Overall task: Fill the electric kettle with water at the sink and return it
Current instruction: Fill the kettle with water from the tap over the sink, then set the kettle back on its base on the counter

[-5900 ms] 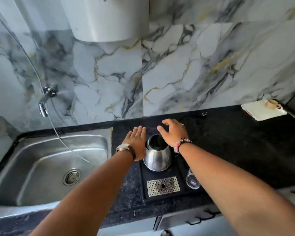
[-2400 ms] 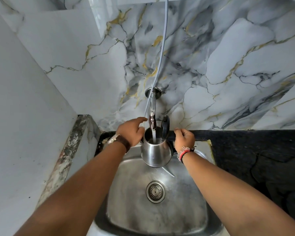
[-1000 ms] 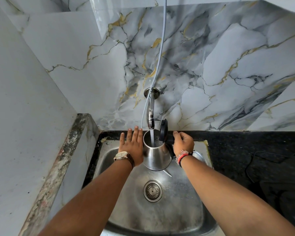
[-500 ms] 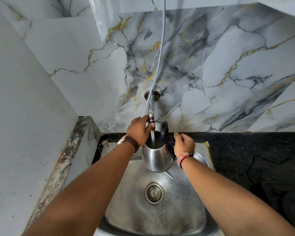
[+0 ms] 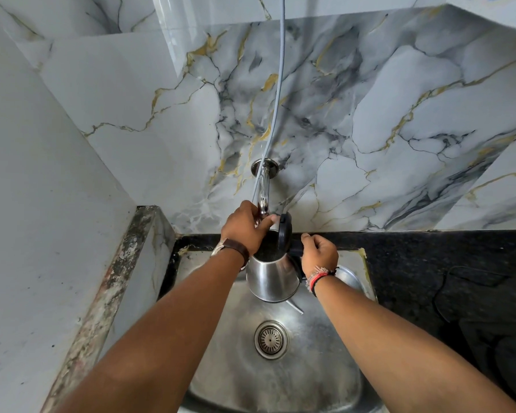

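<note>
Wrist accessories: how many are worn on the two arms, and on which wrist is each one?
2. A watch with a brown strap is on the left wrist, beside the kettle. A red and white thread bracelet is on the right wrist. The undersides of the wrists are hidden.

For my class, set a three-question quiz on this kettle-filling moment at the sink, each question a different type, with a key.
1. True or false: the kettle lid stands open.
2. Which hand has its grip on the kettle handle? A left hand, B right hand.
3. Fill in: the left hand is at the ____.

Key:
1. True.
2. B, the right hand.
3. Tap, above the sink.
</note>
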`<state>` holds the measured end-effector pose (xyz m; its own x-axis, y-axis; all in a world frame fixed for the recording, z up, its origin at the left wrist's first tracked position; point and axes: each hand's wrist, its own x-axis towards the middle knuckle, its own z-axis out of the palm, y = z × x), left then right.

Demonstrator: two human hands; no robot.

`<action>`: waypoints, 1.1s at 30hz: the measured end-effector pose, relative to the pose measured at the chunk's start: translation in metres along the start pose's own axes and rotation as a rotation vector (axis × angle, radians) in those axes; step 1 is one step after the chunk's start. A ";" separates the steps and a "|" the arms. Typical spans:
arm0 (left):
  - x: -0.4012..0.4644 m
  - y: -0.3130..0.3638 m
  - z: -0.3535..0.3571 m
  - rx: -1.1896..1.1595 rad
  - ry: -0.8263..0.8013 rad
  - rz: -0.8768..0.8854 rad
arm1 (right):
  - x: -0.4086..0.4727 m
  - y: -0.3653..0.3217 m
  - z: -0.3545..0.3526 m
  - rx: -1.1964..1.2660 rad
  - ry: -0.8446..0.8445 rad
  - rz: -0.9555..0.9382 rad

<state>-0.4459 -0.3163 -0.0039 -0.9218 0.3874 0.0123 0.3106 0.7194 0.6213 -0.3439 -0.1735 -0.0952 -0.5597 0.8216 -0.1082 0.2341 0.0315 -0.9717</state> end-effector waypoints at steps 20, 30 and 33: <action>-0.143 0.020 0.054 0.593 -0.246 0.316 | -0.048 -0.002 -0.137 0.108 0.150 0.028; -0.207 0.159 0.156 0.535 -0.284 0.551 | -0.038 0.022 -0.339 0.040 0.352 -0.009; -0.225 0.200 0.192 0.541 -0.304 0.558 | -0.023 0.031 -0.396 0.003 0.362 -0.028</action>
<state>-0.1318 -0.1488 -0.0324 -0.5205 0.8522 -0.0534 0.8434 0.5229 0.1233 -0.0087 0.0344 -0.0398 -0.2478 0.9688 -0.0005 0.2201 0.0558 -0.9739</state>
